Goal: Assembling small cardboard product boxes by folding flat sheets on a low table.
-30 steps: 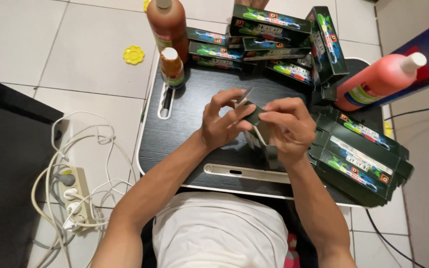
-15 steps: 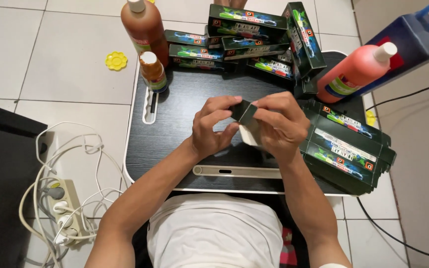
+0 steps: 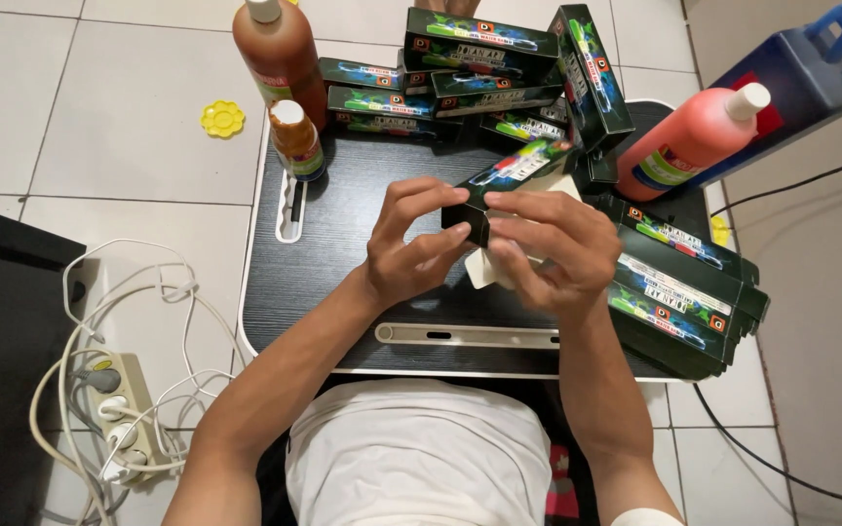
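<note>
Both hands grasp one small carton (image 3: 516,175) above the middle of the black lap desk (image 3: 343,292). The left hand (image 3: 411,244) pinches its near end between thumb and fingers, and the right hand (image 3: 548,248) wraps it from the other side. The carton is long and dark green-black, with a bright green and blue picture along one face; its pale inner flap hangs open below the right fingers, though what is inside, if anything, is hidden.

Along the desk's far edge lies a loose heap of matching cartons (image 3: 479,68), some flat, one standing on end. A neater stack of cartons (image 3: 679,292) sits at the right edge, overhanging the near right corner. At the far left corner stand a tall brown bottle (image 3: 280,54) with a white cap and a small orange-brown bottle (image 3: 296,141) just beside it. A pink bottle (image 3: 694,141) leans at the far right, against a dark blue jug (image 3: 796,78).
</note>
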